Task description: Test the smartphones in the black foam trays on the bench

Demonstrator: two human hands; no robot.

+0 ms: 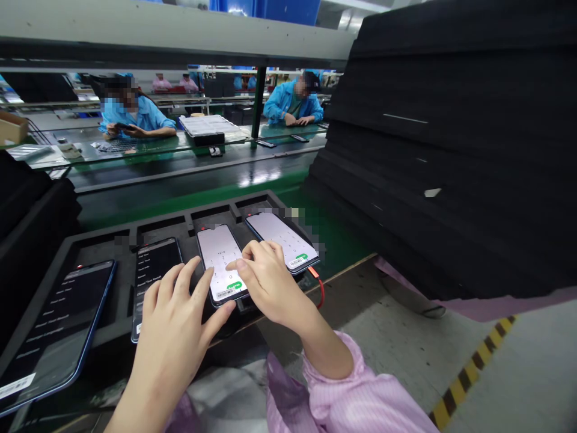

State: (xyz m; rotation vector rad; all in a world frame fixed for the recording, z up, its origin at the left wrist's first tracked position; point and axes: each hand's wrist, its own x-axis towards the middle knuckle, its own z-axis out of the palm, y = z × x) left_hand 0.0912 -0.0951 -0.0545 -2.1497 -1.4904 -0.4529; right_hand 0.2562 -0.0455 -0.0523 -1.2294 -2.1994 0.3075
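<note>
A dark phone [63, 325] lies at the left end of the black tray [164, 227]. Next along the tray is another dark phone [157, 261], partly behind the left hand [174, 328], its fingers spread wide. Further right in the tray sits a bright phone [219, 254]. The right hand [273, 285], fingers loosely bent, pokes at its numbers. A second bright phone [280, 237] fills the tray's right end.

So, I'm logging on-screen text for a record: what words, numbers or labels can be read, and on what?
"Test Info", "Test Result": second phone from the left, dark menu.
"Test Result", "Language": leftmost phone, dark menu, blurred.
"0": keypad on the third phone; other keys unclear or covered.
Too small or blurred: remaining menu lines, the rightmost phone's keypad, green buttons and white stickers.
</note>
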